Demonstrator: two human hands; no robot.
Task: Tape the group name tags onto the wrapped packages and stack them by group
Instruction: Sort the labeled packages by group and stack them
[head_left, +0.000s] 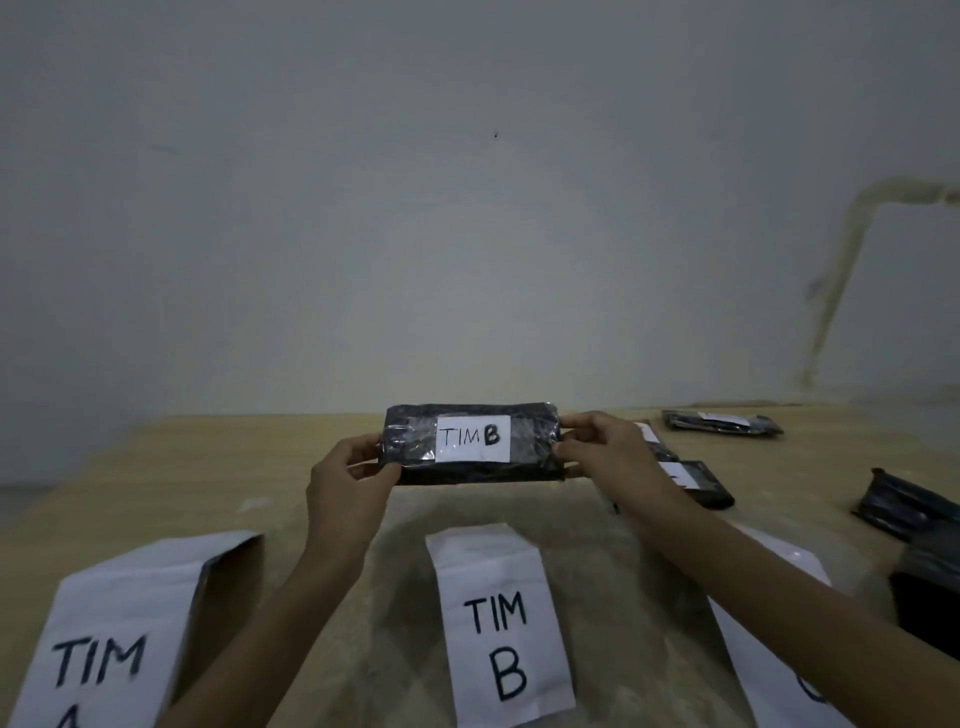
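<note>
Fingers (376, 470) of left hand (345, 483) and right hand (597, 447) pinch the short ends of the tagged package (410, 441) | held above worktop (182, 467), long axis left-right | TIM B sheet (501, 618) lies nearer the person, midway between both hands.

Left hand (345, 480), right hand (605, 449) gripping black package (415, 447), tag (471, 438) reading TIM B

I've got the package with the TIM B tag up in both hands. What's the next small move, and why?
Probably lower the package and set it at the TIM B sheet. Its tag reads TIM B and looks already stuck on, the left hand and right hand grip its ends, and that sheet lies just nearer on the table.
</note>
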